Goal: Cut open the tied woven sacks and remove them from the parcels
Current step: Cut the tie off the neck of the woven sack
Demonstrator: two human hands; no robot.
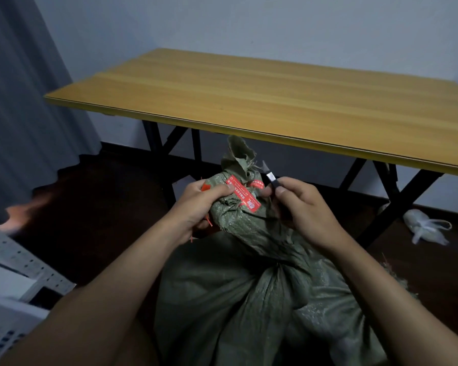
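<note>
A green woven sack (249, 299) stands on the dark floor in front of me, its neck bunched and tied shut. Red seal tape (242, 192) with white print wraps the neck, and the frayed top of the sack sticks up above it. My left hand (204, 202) grips the neck at its left side, thumb across the red tape. In my right hand (302, 204) I hold a small utility knife (271, 178), whose blade points up just right of the tied neck.
A wooden folding table (262, 101) on black legs stands right behind the sack. A white plastic bag (425, 228) lies on the floor at the right. A grey curtain hangs at the left, and white perforated metal shelving (16, 265) sits at the lower left.
</note>
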